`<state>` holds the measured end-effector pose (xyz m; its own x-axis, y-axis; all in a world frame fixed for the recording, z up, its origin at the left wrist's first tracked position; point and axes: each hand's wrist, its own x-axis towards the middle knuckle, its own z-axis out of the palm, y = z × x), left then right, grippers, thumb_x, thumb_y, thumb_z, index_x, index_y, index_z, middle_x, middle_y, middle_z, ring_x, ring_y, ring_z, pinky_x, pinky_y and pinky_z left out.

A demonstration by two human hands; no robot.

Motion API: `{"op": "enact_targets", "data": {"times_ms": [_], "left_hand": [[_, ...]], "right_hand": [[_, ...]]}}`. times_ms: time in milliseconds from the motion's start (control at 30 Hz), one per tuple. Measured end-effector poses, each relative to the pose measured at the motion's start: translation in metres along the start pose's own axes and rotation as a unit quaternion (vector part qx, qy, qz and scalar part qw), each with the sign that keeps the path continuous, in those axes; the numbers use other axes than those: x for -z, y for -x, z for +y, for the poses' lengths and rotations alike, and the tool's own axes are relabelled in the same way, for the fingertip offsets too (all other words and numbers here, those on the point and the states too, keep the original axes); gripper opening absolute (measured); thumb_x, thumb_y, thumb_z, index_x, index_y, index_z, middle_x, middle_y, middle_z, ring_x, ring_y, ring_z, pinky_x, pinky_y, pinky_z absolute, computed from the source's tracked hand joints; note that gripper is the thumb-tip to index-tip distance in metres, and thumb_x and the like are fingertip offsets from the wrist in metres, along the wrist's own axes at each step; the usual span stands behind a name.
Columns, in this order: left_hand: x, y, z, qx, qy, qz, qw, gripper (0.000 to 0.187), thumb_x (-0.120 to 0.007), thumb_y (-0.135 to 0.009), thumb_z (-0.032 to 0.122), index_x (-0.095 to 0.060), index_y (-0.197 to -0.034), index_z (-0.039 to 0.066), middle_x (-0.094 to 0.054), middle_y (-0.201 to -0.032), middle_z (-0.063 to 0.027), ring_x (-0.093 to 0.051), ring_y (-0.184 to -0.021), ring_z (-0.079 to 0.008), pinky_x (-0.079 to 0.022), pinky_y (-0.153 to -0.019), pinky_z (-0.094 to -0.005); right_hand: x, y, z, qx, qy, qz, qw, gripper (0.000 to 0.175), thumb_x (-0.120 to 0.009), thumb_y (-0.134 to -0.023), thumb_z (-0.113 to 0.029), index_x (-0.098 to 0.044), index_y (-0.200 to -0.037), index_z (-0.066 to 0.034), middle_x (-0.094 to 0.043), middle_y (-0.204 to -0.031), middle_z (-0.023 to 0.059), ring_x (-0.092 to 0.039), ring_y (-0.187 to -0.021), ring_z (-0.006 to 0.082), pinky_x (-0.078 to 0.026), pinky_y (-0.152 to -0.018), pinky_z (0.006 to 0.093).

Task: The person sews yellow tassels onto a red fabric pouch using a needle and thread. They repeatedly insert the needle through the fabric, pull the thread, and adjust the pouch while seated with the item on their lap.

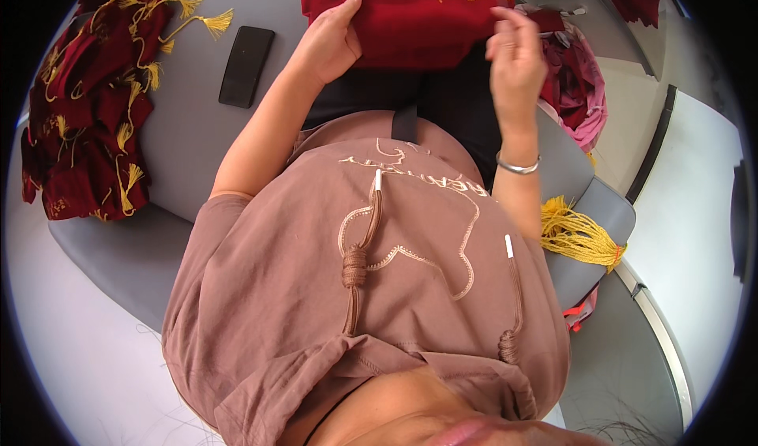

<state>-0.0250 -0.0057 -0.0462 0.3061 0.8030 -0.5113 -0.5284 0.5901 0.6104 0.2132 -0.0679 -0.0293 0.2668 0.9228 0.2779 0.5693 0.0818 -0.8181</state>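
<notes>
A dark red cloth pouch (408,28) with yellow printed writing lies over my lap, its upper part cut off by the picture's top edge. My left hand (331,43) grips its left side, thumb on top and the other fingers hidden beneath. At the pouch's right edge is my right hand (516,58), blurred, with the fingers bent. Whether those fingertips touch the cloth or pinch something is not clear. A silver bangle (519,166) circles the right wrist.
Red pouches with yellow tasselled cords (89,102) are heaped on the grey padded seat (183,91) to my left, beside a black phone (246,67). To my right are a bundle of yellow cords (583,236) and a pink bag (583,91) holding red cloth.
</notes>
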Motion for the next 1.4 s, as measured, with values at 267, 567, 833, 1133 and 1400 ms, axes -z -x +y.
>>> {"op": "enact_targets", "data": {"times_ms": [267, 567, 833, 1133, 1400], "left_hand": [[0.028, -0.029, -0.003, 0.004, 0.000, -0.060, 0.998, 0.029, -0.054, -0.104, 0.032, -0.063, -0.100, 0.005, -0.066, -0.090, 0.0022, -0.059, -0.072, -0.0032, -0.044, -0.055, -0.0183], [0.010, -0.020, 0.004, 0.041, 0.085, -0.065, 0.993, 0.045, -0.041, -0.107, 0.039, -0.054, -0.136, 0.008, -0.062, -0.133, -0.0093, -0.060, -0.121, -0.0253, -0.045, -0.107, -0.0414], [0.007, -0.021, 0.005, 0.035, 0.077, -0.079, 0.993, 0.049, -0.036, -0.107, 0.041, -0.053, -0.137, 0.006, -0.062, -0.134, -0.0107, -0.060, -0.122, -0.0261, -0.046, -0.106, -0.0419], [0.011, -0.023, 0.001, 0.036, 0.086, -0.073, 0.993, 0.048, -0.037, -0.107, 0.042, -0.054, -0.135, 0.006, -0.065, -0.130, -0.0105, -0.063, -0.119, -0.0256, -0.049, -0.104, -0.0410], [0.006, -0.020, -0.003, 0.020, 0.082, -0.049, 0.995, 0.043, -0.039, -0.107, 0.038, -0.057, -0.131, 0.007, -0.067, -0.126, -0.0087, -0.065, -0.115, -0.0227, -0.051, -0.100, -0.0363]], "right_hand": [[0.016, -0.006, 0.071, -0.084, 0.335, 0.007, 0.938, 0.024, -0.051, -0.101, -0.031, -0.065, -0.097, -0.0124, -0.069, -0.080, 0.0177, -0.067, -0.075, 0.0421, -0.053, -0.065, 0.0520], [0.048, 0.059, -0.021, -0.098, 0.012, -0.124, 0.987, 0.020, -0.057, -0.102, -0.021, -0.067, -0.097, -0.0050, -0.051, -0.061, 0.0004, -0.048, -0.054, 0.0056, -0.038, -0.050, 0.0248], [0.035, 0.100, -0.039, -0.167, 0.008, -0.184, 0.969, 0.013, -0.060, -0.100, -0.013, -0.065, -0.097, -0.0021, -0.064, -0.069, 0.0086, -0.054, -0.052, 0.0112, -0.043, -0.051, 0.0268], [0.027, 0.103, -0.039, -0.161, 0.008, -0.157, 0.974, 0.013, -0.061, -0.099, -0.014, -0.065, -0.096, -0.0022, -0.065, -0.068, 0.0087, -0.056, -0.052, 0.0126, -0.043, -0.051, 0.0274], [0.023, 0.095, -0.046, -0.149, 0.055, -0.150, 0.976, 0.014, -0.060, -0.099, -0.016, -0.065, -0.095, -0.0031, -0.063, -0.066, 0.0111, -0.059, -0.052, 0.0177, -0.045, -0.051, 0.0297]]}}
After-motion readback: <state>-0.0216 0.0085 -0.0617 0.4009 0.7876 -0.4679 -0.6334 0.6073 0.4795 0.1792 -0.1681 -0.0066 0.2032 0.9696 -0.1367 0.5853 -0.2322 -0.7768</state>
